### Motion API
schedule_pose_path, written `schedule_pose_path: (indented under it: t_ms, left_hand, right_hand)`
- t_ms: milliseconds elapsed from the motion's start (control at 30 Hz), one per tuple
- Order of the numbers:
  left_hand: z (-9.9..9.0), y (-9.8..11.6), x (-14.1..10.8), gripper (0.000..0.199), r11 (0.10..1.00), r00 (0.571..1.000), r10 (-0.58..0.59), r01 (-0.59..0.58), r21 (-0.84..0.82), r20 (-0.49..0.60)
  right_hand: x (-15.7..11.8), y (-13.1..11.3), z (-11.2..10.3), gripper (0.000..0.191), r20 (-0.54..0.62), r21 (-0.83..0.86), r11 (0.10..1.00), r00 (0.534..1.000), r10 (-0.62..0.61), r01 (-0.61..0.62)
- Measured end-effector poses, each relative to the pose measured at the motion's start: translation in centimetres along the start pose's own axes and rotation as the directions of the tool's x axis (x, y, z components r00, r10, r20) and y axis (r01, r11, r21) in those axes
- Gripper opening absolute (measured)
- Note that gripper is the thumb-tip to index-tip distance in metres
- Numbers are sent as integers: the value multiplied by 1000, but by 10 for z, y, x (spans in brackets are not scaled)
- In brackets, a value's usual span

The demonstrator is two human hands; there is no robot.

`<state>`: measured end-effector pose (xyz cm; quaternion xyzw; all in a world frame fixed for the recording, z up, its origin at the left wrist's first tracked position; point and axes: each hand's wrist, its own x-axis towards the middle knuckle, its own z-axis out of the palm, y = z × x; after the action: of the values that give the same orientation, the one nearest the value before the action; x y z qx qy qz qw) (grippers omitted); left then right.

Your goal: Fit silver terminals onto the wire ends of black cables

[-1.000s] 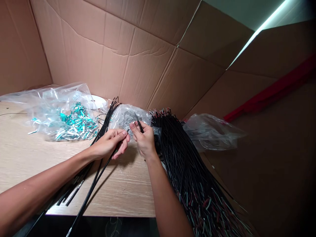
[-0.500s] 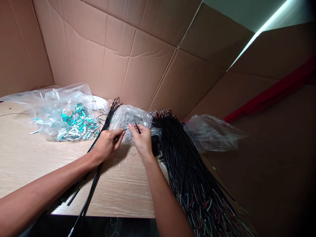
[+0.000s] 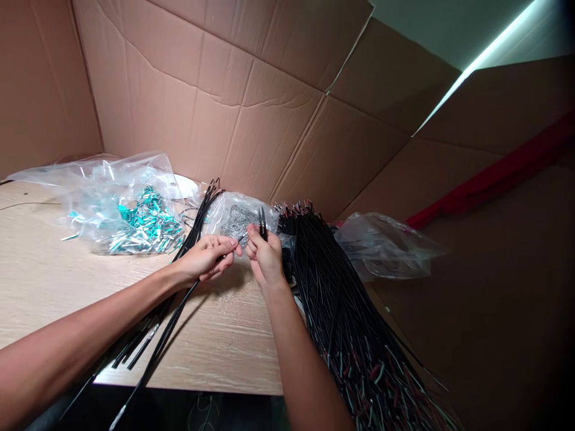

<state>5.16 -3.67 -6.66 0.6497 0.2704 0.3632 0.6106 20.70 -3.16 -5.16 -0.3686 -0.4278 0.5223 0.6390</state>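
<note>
Pale wood-grain table, scattered with fine bits near its middle; backed by creased cardboard panels. A bright strip of light is seen at upper right, with a red band below it. Black cable is pinched by the left hand, its end presented toward the right hand, its tail hung past the table edge. Black tweezers are gripped in the right, tips up. Clear bag of teal-and-silver pieces at left; cable heap at right.
</note>
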Motion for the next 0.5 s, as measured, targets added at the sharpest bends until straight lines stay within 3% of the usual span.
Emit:
schedule_pose_path:
  t_ms: [67,133,200,267,333,500]
  left_hand:
    - [-1,0,0,41,1000,1000,-11,11,-22,14]
    - [-1,-2,-1,40,979,990,118,-102,179,-78]
    - [1,-6,-3,38,855,937,316,-215,472,-146]
    - [2,-11,-6,36,701,892,437,-259,665,-112]
    - [2,-17,-8,35,641,894,443,-261,722,-70]
    - [1,-25,-6,34,646,906,415,-227,728,-86]
  right_hand:
    - [0,2,2,49,1,12,1000,1000,5,-5]
    - [2,4,4,49,-31,-13,1000,1000,-2,2]
    - [4,4,3,52,-92,-48,999,995,-24,20]
    - [9,-1,-4,54,-166,-56,997,984,-64,55]
    - [13,-11,-17,53,-239,-52,991,962,-129,120]
    - [16,-31,-44,42,-336,-190,960,905,-261,206]
